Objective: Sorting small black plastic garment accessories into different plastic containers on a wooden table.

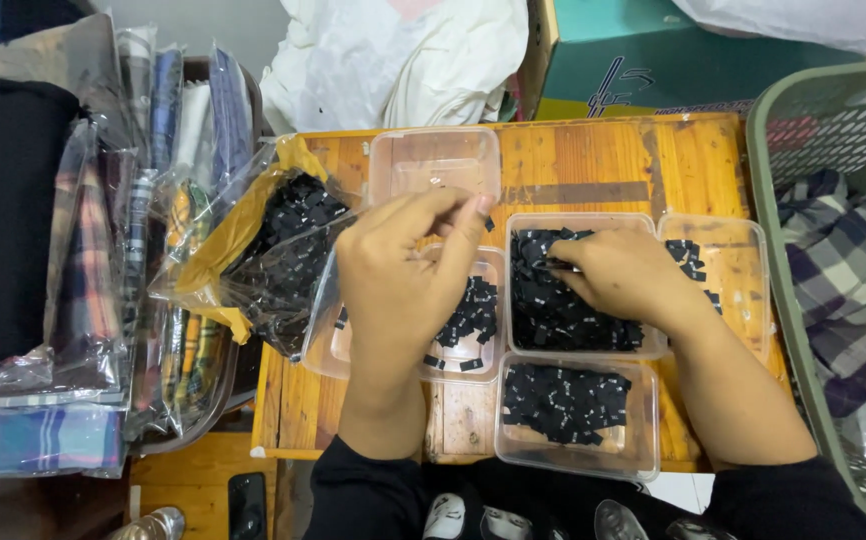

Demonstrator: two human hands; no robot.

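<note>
Both forearms reached forward from black sleeves pushed up to just below the elbows. The left hand (398,280) was raised with its back toward the camera, wrist nearly straight, its fingers (463,232) bunched and curled toward the thumb so that the tips met in a pinch. The right hand (625,280) lay lower, palm down, angled leftward, with its fingers (571,270) bent and drawn close together at the tips. The two hands were near each other but apart.

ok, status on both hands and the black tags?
Left hand raised over a clear tub, fingertips pinched, contents hidden. Right hand down in the fullest tub, fingers among black tags. Nothing blocking.
</note>
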